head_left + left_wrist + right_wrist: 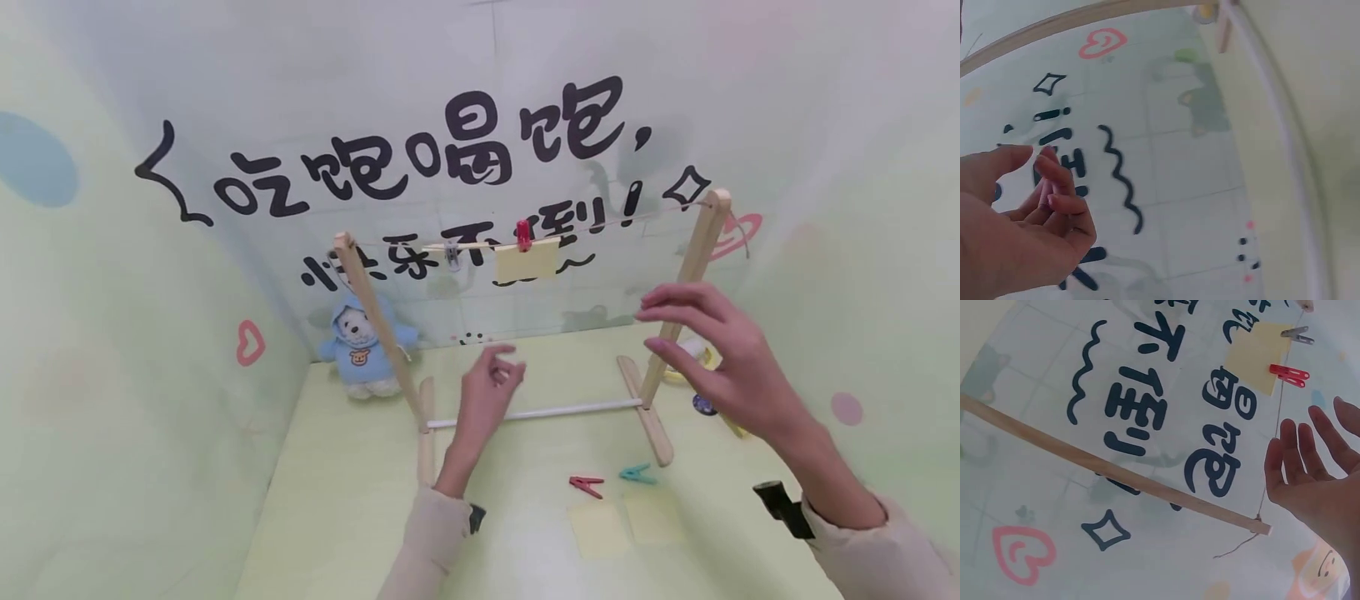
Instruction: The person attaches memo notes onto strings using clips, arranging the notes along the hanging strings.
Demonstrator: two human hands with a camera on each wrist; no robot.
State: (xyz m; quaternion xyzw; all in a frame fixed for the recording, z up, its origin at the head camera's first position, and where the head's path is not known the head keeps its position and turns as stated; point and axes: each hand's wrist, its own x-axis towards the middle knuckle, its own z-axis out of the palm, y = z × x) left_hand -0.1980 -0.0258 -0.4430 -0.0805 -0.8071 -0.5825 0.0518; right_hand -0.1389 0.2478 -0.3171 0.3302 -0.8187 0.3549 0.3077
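lettered wall (450,50), pale desk (337,500), a yellow note (525,265) on a string (1280,403).
the left hand (489,390) and right hand (727,358) hang empty, fingers loosely bent; a red clip (523,236) pins the note between wooden posts (698,250), and the right hand bumping one could shake it free.

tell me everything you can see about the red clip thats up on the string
The red clip looks like glossy plastic, with openings in its two handles. In the head view it stands roughly upright, handles up, pinching the top edge of the yellow paper at the string. It hangs between the wooden posts, right of the gray clip. Only paper and string visibly touch it.
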